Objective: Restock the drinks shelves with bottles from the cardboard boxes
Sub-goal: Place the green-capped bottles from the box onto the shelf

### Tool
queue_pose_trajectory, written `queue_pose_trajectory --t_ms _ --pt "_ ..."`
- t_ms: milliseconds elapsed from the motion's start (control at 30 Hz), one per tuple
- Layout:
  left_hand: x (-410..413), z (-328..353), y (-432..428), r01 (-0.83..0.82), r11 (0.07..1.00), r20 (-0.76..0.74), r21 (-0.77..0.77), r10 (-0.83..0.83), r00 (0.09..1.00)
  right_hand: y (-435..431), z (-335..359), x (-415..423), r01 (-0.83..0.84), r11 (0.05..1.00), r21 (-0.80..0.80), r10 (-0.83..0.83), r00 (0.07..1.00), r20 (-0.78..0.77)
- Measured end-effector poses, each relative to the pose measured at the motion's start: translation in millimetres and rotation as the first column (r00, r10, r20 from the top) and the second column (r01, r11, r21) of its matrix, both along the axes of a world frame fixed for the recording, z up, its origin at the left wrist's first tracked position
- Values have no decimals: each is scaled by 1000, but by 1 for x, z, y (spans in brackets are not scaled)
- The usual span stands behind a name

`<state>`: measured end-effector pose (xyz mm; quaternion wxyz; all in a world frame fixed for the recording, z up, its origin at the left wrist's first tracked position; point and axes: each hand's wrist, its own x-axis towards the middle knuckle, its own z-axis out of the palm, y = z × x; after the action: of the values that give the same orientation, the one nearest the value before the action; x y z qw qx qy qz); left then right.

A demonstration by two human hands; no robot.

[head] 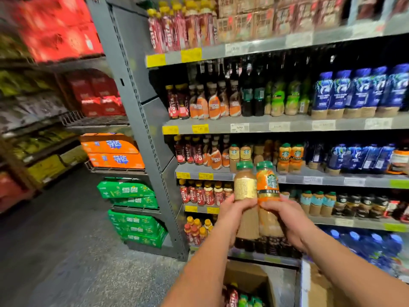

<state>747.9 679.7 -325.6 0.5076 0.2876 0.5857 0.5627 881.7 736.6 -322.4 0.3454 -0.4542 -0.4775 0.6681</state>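
Shop aisle: grey shelves (287, 126) fill the centre and right, with drink cases (115, 151) stacked at left.
Left hand (232, 210): curled round the gold bottle (245, 187), centre frame.
Right hand (282, 214): curled round the orange bottle (267, 185), which touches the first.
Box (245, 276): bottom centre, some stock still inside.
Step, by my reading: carrying the pair to the matching rows (240, 154) just above.
Next move: clear that shelf's lip. The front slot looks narrow and headroom slight.

COSTA on red shelf bottles (173, 105); 雪碧 on green cartons (126, 190).
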Motion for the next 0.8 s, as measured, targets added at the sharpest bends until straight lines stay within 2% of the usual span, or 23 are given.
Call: queue_pose_trajectory --t_ms 267,400,600,800 --pt "-7 31 -30 19 998 6 59 -20 1000 -52 37 -5 32 997 74 -31 999 -9" --pt "-11 33 -35 33 997 -42 70 -30 999 -68 43 0 56 995 84 -54 998 -24" --pt "5 32 -34 114 992 -175 53 -103 979 -65 33 21 121 989 89 -122 992 10" --pt "36 25 -17 84 995 -148 43 -77 986 -45 22 50 84 993 79 -87 996 28"
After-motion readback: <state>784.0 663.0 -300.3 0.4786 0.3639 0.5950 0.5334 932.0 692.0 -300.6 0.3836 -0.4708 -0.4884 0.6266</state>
